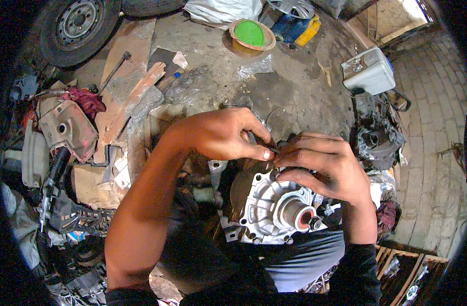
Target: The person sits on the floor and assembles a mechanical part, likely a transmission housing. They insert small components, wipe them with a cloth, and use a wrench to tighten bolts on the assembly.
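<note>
Above the grey metal housing [274, 206] our left hand [221, 135] and right hand [322, 166] meet, fingertips pinched together on a small dark part [272, 149].

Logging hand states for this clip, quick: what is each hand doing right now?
Left hand: fingers pinched shut on a small dark part above the metal housing.
Right hand: fingers curled closed at the same part; its own grip cannot be told.
</note>
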Demonstrator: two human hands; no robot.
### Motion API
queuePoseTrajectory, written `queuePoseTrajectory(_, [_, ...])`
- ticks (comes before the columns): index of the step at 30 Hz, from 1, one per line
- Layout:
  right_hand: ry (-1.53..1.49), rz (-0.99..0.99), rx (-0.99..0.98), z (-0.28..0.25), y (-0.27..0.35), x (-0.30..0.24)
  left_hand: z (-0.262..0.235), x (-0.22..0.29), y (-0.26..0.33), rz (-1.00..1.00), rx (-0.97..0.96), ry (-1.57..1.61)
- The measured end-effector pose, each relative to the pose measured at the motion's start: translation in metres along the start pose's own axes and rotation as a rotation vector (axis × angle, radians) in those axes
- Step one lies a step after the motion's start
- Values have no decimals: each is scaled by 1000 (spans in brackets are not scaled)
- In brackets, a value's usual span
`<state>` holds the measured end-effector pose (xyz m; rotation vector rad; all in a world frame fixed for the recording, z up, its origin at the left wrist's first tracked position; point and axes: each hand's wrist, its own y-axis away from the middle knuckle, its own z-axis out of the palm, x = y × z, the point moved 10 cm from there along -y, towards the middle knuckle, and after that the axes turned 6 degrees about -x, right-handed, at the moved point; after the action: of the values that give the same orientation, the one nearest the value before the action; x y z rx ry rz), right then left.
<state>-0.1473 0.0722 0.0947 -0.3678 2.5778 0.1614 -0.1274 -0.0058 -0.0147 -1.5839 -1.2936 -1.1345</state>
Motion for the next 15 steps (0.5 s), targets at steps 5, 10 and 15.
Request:
queuePoseTrajectory(5, [32, 10, -23, 0, 2, 1, -1, 5, 1, -72, 17, -2])
queuePoseTrajectory(10, [7, -17, 2, 1, 5, -3, -4, 11, 10, -21, 42, -78])
queuePoseTrajectory(15, [93, 71, 11, -15, 14, -1, 4, 9, 2, -141, -83, 54])
